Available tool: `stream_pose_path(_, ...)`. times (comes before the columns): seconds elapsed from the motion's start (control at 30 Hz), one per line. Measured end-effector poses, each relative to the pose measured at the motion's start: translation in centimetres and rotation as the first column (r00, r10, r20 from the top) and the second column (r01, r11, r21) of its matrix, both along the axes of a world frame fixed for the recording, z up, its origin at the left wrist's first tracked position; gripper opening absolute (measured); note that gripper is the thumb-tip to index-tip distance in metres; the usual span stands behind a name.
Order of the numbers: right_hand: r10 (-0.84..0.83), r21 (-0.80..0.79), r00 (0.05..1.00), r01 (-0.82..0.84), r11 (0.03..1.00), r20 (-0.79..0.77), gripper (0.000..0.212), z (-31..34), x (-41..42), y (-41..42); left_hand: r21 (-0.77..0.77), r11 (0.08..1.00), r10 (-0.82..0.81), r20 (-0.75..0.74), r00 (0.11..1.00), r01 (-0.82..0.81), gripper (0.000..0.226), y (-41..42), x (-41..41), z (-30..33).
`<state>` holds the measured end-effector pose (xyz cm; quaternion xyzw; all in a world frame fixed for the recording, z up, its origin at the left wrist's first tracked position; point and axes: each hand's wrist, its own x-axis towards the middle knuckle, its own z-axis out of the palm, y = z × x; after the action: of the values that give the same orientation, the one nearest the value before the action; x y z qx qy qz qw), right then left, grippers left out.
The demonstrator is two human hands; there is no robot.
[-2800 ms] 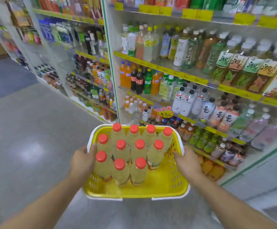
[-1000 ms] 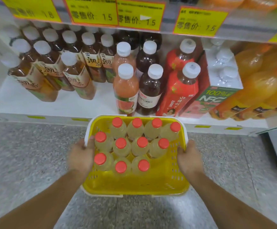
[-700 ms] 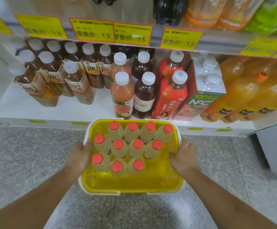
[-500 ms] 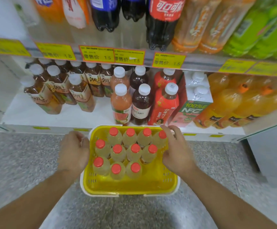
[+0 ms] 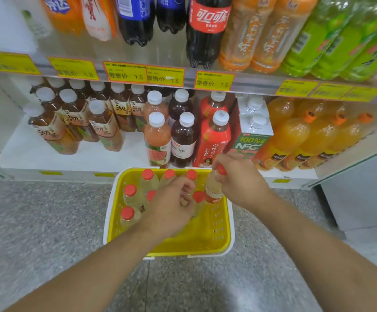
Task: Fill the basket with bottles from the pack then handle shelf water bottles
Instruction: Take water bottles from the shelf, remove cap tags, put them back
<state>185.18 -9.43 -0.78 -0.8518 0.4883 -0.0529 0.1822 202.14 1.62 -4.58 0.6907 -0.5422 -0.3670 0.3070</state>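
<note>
Basket (image 5: 224, 224): yellow, on the floor before the bottom shelf (image 5: 70, 159), holding red-capped bottles (image 5: 130, 197).
Right hand (image 5: 239, 179): fingers closed on one bottle (image 5: 214, 191), raised at the basket's right rim.
Left hand (image 5: 171, 206): curled over the middle bottles; grip unclear.

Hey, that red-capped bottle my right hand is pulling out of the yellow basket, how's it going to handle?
The bottle looks full of pale liquid, so probably heavy for its size. The right hand grips it near the cap, so it may swing. Smooth plastic could be a bit slippery. Tall and narrow, it would likely tip if set down carelessly in the basket.
</note>
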Motion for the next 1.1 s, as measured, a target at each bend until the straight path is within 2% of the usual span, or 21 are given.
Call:
stream_pose_path(0.13,0.156,0.026,0.986,-0.157,0.987,0.052,0.021,8.0,0.9,0.3,0.063,0.997,-0.026,-0.175,0.984,0.038,0.071,-1.4,-2.0,2.9)
stream_pose_path(0.2,0.166,0.063,0.975,-0.177,0.982,0.151,0.026,10.1,1.5,1.0,0.09,0.995,-0.007,-0.286,0.958,0.034,0.072,-1.9,-2.3,4.0)
stream_pose_path(0.23,0.141,0.096,0.965,-0.165,0.982,0.219,0.029,10.5,1.6,1.2,0.091,0.995,0.005,-0.333,0.943,0.027,0.064,-2.1,-2.4,4.3)
stream_pose_path(0.3,-0.016,0.266,0.896,-0.115,0.957,0.444,0.036,9.6,1.2,1.6,0.077,0.997,0.025,-0.37,0.929,0.004,0.039,-1.9,-1.8,4.5)
stream_pose_path(0.33,-0.191,0.409,0.8,-0.073,0.91,0.568,0.039,8.4,0.9,1.6,0.093,0.995,0.068,-0.358,0.931,-0.038,0.029,-1.5,-1.3,4.4)
stream_pose_path(0.37,-0.355,0.516,0.726,0.0,0.856,0.589,0.04,6.4,0.5,1.6,0.129,0.987,0.135,-0.344,0.929,-0.095,0.024,-1.0,-0.7,4.0)
stream_pose_path(0.4,-0.477,0.586,0.692,0.096,0.805,0.541,0.04,4.1,0.2,1.6,0.186,0.969,0.219,-0.336,0.916,-0.164,0.026,-0.5,0.0,3.5)
stream_pose_path(0.43,-0.511,0.586,0.75,0.207,0.784,0.419,0.039,1.4,0.1,1.7,0.232,0.948,0.289,-0.347,0.892,-0.217,0.029,0.0,0.7,2.8)
stream_pose_path(0.47,-0.461,0.557,0.849,0.26,0.789,0.258,0.041,-1.2,0.3,2.2,0.263,0.929,0.347,-0.371,0.862,-0.261,0.029,0.5,1.2,2.2)
stream_pose_path(0.5,-0.347,0.534,0.929,0.228,0.814,0.132,0.045,-3.6,0.9,2.9,0.281,0.918,0.378,-0.404,0.833,-0.28,0.027,0.8,1.7,1.8)
stream_pose_path(0.53,-0.262,0.53,0.962,0.183,0.828,0.078,0.05,-5.7,1.7,3.7,0.294,0.914,0.388,-0.437,0.811,-0.28,0.026,1.2,1.9,1.6)
stream_pose_path(0.57,-0.247,0.545,0.965,0.16,0.823,0.09,0.052,-7.6,2.4,4.3,0.3,0.915,0.386,-0.459,0.8,-0.269,0.027,1.5,2.2,1.2)
stream_pose_path(0.63,-0.341,0.551,0.929,0.212,0.807,0.143,0.047,-9.5,3.7,4.8,0.305,0.921,0.372,-0.494,0.786,-0.243,0.032,2.1,2.5,0.9)
stream_pose_path(0.7,-0.401,0.494,0.896,0.266,0.828,0.189,0.043,-10.2,4.1,4.8,0.323,0.916,0.384,-0.533,0.754,-0.238,0.034,2.6,2.7,0.7)
stream_pose_path(0.77,-0.419,0.466,0.892,0.302,0.832,0.169,0.038,-9.2,3.5,4.6,0.347,0.908,0.402,-0.557,0.727,-0.237,0.036,3.1,3.1,1.0)
stream_pose_path(0.83,-0.408,0.464,0.904,0.31,0.83,0.126,0.04,-5.9,2.3,4.3,0.37,0.9,0.414,-0.566,0.713,-0.228,0.045,3.5,3.5,2.6)
stream_pose_path(0.93,-0.292,0.448,0.953,0.229,0.864,0.077,0.044,3.5,0.5,3.7,0.376,0.905,0.4,-0.591,0.701,-0.199,0.062,3.6,3.6,7.8)
stream_pose_path(1.03,-0.22,0.445,0.962,0.127,0.887,0.164,0.037,16.4,-0.1,3.9,0.343,0.931,0.324,-0.627,0.708,-0.122,0.062,3.3,3.2,16.9)
stream_pose_path(1.1,-0.2,0.433,0.958,0.095,0.896,0.203,0.037,26.3,0.3,4.3,0.319,0.947,0.243,-0.649,0.721,-0.031,0.058,3.2,3.1,25.2)
